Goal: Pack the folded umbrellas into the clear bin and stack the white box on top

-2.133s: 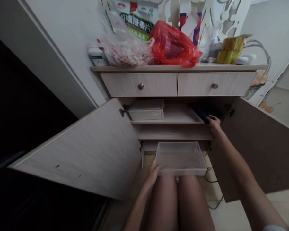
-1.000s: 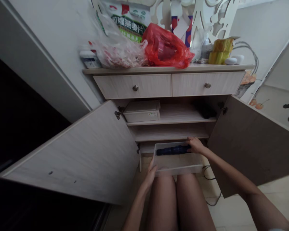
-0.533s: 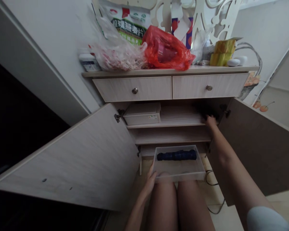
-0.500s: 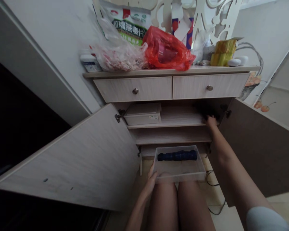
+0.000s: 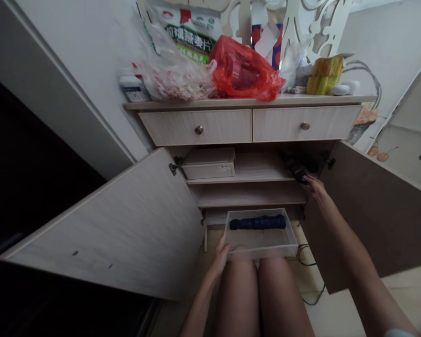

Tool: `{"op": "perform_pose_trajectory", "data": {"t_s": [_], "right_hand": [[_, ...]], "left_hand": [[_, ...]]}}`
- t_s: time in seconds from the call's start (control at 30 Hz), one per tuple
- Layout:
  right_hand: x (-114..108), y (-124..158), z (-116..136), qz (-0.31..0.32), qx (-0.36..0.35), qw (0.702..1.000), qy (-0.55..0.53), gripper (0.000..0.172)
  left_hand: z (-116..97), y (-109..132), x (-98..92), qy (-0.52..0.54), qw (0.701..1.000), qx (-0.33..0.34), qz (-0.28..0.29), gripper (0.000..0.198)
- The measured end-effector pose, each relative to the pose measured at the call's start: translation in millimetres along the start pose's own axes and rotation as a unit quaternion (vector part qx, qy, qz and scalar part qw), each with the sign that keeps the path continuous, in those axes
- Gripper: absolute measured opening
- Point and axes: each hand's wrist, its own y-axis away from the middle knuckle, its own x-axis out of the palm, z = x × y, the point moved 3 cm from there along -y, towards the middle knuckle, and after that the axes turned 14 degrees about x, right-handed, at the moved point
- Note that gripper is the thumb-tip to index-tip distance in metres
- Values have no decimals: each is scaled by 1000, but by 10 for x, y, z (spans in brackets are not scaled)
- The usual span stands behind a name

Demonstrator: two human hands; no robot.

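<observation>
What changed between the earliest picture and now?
The dark blue bundle went from the right end of the upper shelf down into the clear bin, where the right hand let it go. That hand then went back up and now grips a black item at the shelf's front edge. The left hand stayed on the bin's left side; the cabinet doors stayed open.

Single head-worn view, forward and down

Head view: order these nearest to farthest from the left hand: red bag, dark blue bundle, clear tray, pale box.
1. Clear tray, held by the left hand.
2. Dark blue bundle, inside the tray.
3. Pale box, left end of the upper shelf.
4. Red bag, on the cabinet top.
</observation>
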Motion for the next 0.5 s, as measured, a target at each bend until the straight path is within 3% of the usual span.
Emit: {"op": "perform_pose_trajectory", "data": {"t_s": [0.1,0.23,0.4,0.5], "right_hand": [[-215,365,-131,88,24,996,1,21],[-411,843,-294,205,52,973,89,36],[-346,1213,-455,302,77,921,235,57],[-237,1306,-529,342,66,882,317,61]], "left_hand": [[9,3,4,0,1000,-6,-5,72],[27,-7,8,4,1000,-8,-2,74],[24,-6,11,-4,1000,-1,5,69],[16,-7,24,9,1000,20,7,69]]}}
